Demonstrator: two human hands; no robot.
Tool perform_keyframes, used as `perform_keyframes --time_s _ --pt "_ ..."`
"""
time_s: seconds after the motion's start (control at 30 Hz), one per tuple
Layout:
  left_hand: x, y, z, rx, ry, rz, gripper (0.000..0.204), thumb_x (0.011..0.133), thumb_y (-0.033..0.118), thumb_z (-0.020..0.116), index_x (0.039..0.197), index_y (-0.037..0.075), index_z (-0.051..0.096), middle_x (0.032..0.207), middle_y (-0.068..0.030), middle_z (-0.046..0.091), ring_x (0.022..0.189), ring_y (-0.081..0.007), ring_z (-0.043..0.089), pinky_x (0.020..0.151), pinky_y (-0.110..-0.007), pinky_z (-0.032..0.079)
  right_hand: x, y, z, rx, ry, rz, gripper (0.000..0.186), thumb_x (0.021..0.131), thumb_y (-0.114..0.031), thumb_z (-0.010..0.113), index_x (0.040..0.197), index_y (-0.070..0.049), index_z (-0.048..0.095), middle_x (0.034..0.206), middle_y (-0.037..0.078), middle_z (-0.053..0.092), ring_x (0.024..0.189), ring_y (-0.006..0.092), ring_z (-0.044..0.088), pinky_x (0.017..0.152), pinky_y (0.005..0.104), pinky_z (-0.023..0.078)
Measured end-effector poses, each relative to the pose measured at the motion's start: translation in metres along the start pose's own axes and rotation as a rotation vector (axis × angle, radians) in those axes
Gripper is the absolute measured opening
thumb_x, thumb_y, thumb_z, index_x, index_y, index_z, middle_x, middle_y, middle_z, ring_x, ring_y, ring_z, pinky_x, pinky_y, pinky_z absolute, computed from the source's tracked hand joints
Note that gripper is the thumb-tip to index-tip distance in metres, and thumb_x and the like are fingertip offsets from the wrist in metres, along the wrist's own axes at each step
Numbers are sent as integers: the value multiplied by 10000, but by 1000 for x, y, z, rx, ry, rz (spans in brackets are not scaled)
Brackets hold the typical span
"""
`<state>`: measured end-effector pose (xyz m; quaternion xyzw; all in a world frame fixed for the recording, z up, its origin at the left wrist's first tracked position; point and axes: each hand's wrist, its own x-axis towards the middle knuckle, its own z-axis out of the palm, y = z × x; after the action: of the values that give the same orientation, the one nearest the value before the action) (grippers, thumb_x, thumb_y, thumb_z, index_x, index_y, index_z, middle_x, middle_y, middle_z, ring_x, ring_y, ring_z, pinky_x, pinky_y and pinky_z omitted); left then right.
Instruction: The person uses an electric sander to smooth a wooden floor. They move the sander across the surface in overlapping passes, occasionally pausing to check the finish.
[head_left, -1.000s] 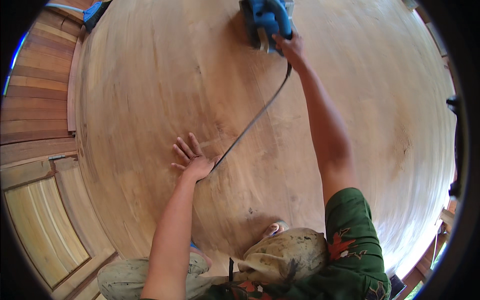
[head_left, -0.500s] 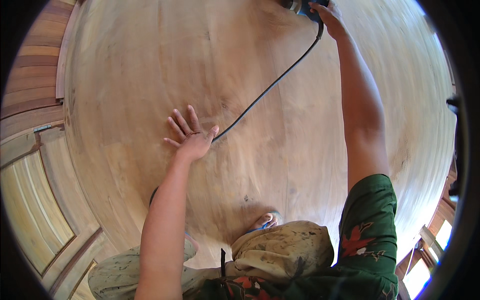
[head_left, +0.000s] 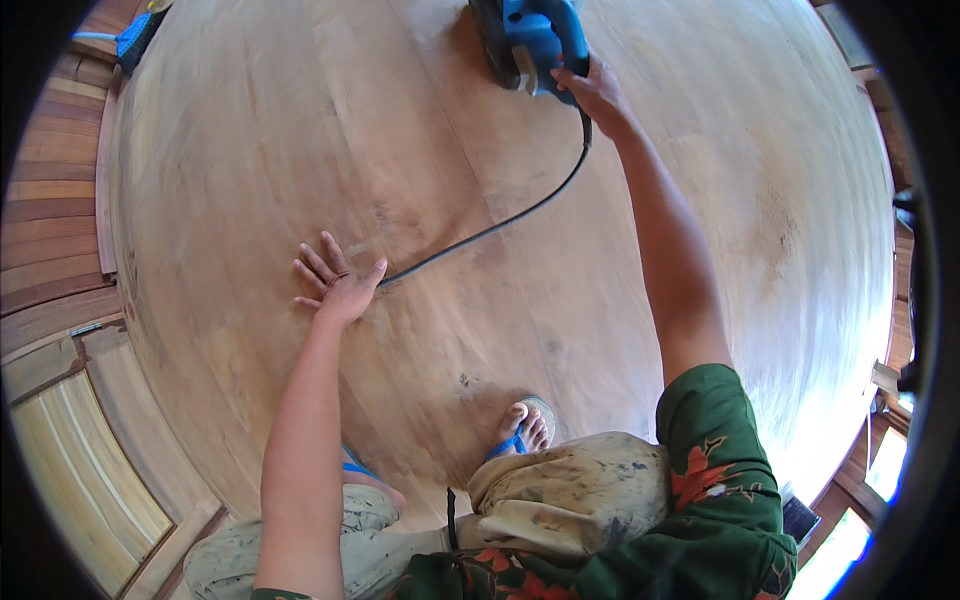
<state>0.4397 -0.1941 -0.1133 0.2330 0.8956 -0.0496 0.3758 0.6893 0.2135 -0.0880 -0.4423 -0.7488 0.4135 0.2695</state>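
A blue belt sander (head_left: pixel 540 45) rests on a broad, pale brown wooden surface (head_left: pixel 480 330) at the far middle, partly cut off by the upper edge. My right hand (head_left: pixel 597 95) is closed around the rear of its handle, arm stretched out. From the sander a black cord (head_left: pixel 480 235) curves toward my left hand (head_left: pixel 345 290), which leans on the wood with fingers spread. The cord meets that hand by the thumb; its course beyond is hidden under my hand and forearm.
Below my hands are my feet in blue-strapped sandals (head_left: pixel 520 435), standing on the same wood. A panelled wooden door (head_left: pixel 90 470) and stacked planks (head_left: pixel 55 200) lie along the left. At the far left is a blue object (head_left: pixel 135 40) that I cannot make out.
The sander has come nearer and to the left with my right hand, so more of it shows. Its cord bows more. My left hand stays spread on the wood.
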Motion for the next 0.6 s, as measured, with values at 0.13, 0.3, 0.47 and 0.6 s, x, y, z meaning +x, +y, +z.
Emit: perform_keyframes --time_s 0.13,0.3,0.47,0.6 --pt "-5 -19 -50 54 -11 41 1326 823 831 623 1633 261 -259 1678 -143 -368 1547 -387 -331 1162 -777 -70 -43 -52 -12 -11 30 91 370 935 -337 762 1157 -61 654 895 50 679 848 154 627 788 334 498" --pt "-16 -53 -119 263 -33 175 1350 813 819 644 1634 243 -259 1692 -176 -323 1564 -401 -281 1181 -764 -31 -92 -127 -26 -57 49 179 382 941 -399 767 1083 -63 652 852 34 656 785 132 610 732 327 496" --pt "-3 -96 -156 411 138 497 1216 882 726 633 1681 202 -119 1726 -238 -162 1593 -453 -132 1216 -726 36 -117 -160 -28 -16 66 242 337 928 -372 775 970 -62 648 777 51 632 722 166 597 669 353 483" --pt "16 -119 -191 578 211 1033 939 950 570 635 1645 123 188 1705 -243 117 1585 -429 99 1252 -615 147 -124 -165 -25 9 146 300 352 910 -358 805 924 -35 665 724 42 622 672 142 576 639 344 469"
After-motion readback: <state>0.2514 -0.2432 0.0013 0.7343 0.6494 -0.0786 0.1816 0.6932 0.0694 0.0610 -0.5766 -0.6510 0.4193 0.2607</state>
